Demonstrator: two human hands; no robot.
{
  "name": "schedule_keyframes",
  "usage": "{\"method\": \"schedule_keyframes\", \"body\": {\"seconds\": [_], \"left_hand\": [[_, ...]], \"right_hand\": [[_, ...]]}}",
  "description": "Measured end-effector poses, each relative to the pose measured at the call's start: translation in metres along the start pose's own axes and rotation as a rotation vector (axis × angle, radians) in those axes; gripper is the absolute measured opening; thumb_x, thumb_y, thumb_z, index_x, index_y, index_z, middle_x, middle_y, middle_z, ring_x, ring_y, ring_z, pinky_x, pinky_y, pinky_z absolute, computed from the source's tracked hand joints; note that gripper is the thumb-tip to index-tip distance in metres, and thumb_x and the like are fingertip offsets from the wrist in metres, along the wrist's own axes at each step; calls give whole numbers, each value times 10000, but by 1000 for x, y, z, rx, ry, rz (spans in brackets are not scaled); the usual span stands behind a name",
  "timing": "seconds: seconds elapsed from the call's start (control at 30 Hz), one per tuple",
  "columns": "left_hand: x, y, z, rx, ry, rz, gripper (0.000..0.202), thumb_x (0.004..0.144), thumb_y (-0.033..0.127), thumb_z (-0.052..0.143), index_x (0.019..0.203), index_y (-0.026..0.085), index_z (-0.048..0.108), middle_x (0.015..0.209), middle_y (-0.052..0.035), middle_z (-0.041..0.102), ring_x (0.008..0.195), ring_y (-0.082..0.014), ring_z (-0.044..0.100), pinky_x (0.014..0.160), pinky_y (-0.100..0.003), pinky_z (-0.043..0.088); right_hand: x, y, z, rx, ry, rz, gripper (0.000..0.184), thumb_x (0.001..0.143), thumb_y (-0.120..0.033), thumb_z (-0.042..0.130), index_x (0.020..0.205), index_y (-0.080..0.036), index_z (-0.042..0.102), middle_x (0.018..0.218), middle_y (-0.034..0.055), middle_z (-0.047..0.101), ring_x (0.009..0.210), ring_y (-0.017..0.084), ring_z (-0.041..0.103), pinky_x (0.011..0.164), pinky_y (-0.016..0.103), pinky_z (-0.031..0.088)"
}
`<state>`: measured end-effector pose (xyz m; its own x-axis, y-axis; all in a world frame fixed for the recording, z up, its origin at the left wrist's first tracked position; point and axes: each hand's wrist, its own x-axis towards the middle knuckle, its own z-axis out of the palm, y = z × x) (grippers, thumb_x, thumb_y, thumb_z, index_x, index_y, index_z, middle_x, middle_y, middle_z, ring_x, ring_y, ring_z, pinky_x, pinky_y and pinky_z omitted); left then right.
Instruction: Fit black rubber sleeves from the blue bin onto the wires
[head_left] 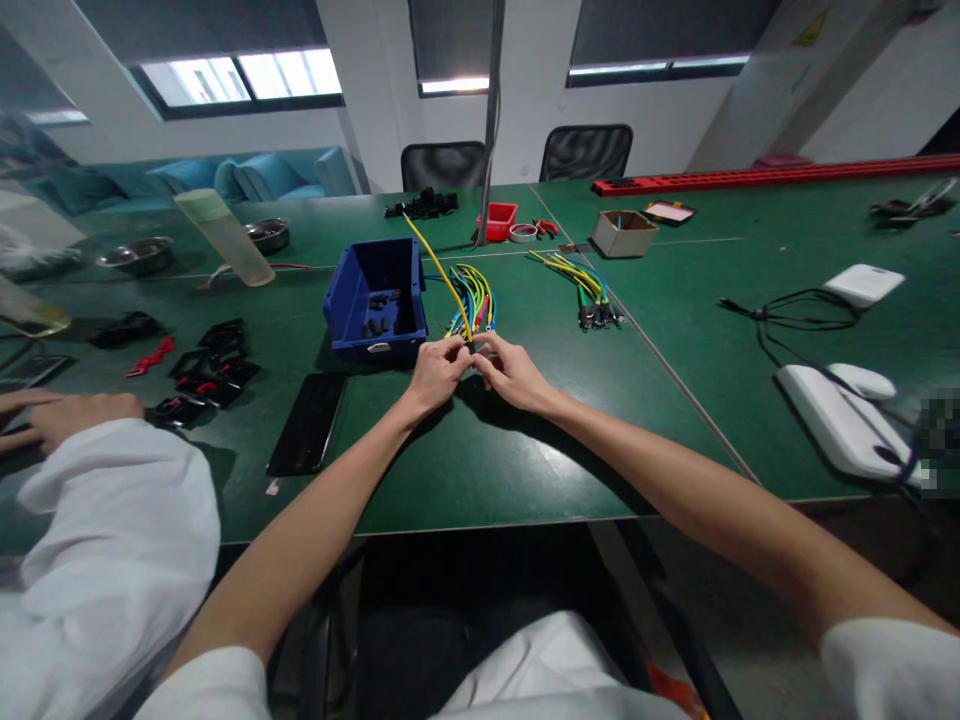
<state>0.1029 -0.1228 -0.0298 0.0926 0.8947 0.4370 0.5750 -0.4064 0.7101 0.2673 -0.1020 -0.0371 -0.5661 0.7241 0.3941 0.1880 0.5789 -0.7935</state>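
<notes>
My left hand (440, 372) and my right hand (511, 370) meet over the near middle of the table, fingers pinched together around the lower end of a yellow wire (441, 272). The wire slants up and away to the left from the fingertips. A small dark piece shows at its lower end, partly hidden by the fingers. Just beyond my hands lies a bunch of yellow, green and blue wires (472, 290). Left of it stands a blue bin (337, 300) with several small black sleeves (376, 326) inside.
A second wire bundle (581, 280) with black ends lies to the right. A black phone (307, 424) rests left of my forearm. Another person's hand (86, 418) is at far left near black parts (214, 365). White devices (840, 420) and a cable sit at right.
</notes>
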Motion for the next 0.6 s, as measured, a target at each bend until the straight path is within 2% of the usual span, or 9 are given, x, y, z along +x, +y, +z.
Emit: {"method": "schedule_keyframes", "body": {"seconds": [0.17,0.33,0.6], "left_hand": [[0,0,1,30,-53,19,317,850,350,424,610,158,501,555,36,421,538,-89,354,538,-222,292],[2,-2,0,72,-158,22,319,867,351,411,613,170,478,540,36,450,539,-96,378,545,-222,305],[2,-5,2,168,-147,77,311,880,340,398,646,165,504,578,27,481,560,-99,401,566,-229,305]], "right_hand": [[1,-2,-2,-80,79,-43,207,869,-279,479,1039,-176,537,829,20,618,594,98,547,600,235,439],[2,4,-4,-56,96,-7,167,832,-257,494,956,-169,565,804,17,627,626,106,558,604,233,449],[8,13,-3,-28,141,30,140,773,-279,535,864,-173,548,796,14,617,597,99,531,562,230,422]]}}
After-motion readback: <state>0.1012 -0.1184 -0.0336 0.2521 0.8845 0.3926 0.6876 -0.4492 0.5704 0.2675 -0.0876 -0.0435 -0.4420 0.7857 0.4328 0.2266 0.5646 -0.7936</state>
